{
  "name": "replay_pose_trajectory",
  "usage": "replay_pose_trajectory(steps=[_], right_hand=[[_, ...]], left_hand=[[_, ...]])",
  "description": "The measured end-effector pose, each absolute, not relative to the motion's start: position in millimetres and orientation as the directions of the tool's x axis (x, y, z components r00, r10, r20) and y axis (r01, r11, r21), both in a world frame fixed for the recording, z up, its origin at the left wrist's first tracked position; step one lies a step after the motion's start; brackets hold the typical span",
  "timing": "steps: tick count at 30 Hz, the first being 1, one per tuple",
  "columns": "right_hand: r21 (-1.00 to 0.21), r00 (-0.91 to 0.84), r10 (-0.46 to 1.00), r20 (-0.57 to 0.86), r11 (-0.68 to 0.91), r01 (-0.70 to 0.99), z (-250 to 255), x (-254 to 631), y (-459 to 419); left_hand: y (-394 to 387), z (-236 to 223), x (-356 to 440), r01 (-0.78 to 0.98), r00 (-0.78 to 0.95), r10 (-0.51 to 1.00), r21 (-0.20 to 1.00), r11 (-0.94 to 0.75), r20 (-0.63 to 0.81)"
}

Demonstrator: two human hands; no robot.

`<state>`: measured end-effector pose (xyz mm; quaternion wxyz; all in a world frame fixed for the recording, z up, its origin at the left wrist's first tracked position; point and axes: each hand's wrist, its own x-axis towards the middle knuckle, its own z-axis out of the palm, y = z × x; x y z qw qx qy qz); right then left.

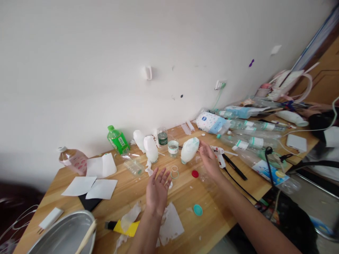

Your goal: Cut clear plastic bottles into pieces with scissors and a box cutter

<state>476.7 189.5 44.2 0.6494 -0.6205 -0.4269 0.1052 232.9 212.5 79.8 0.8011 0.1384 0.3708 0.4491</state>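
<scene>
The left hand (158, 188) is hovering over the wooden table (182, 192) with its palm turned up, fingers loosely spread and gripping nothing. The right hand (208, 155) is reaching beside a white-wrapped bottle (189, 150), its fingers not closing around it; whether they are touching it I cannot tell. That bottle is resting on the table between the hands, toward the wall, its upper end tilting toward the right hand. Left of it, a clear cup (173, 148) with a label is standing near two more white-covered bottles (151, 149). A red cap (195, 174) is lying on the near side of the tilted bottle, a turquoise lid (197, 210) is lying nearer the table's front edge, and a white glue gun (220, 155) is lying just beyond the right hand.
</scene>
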Motion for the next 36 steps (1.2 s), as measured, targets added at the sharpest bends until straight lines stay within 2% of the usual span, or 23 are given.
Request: replay_pose_trajectory(steps=[7,11,23,32,36], right_hand=[[-0.896,0.554,0.720,0.419,0.228,0.381,46.0,478.0,194.4],[-0.871,0.523,0.722,0.452,0.232,0.433,50.8,476.8,196.8],[-0.873,0.548,0.701,0.456,0.232,0.430,62.4,478.2,201.2],[-0.905,0.669,0.609,0.426,0.280,0.321,76.7,487.9,201.0],[-0.910,0.671,0.619,0.408,0.338,0.242,101.9,472.1,175.0]], left_hand=[[219.3,83.7,238.8,-0.588,0.272,0.899,0.680,0.438,-0.343],[220.9,81.9,238.2,-0.563,0.261,0.899,0.702,0.437,-0.350],[224.4,76.5,236.9,-0.553,0.255,0.874,0.680,0.483,-0.414],[224.0,77.1,235.5,-0.585,0.278,0.845,0.618,0.526,-0.456],[222.7,82.8,229.4,-0.645,0.333,0.850,0.559,0.521,-0.409]])
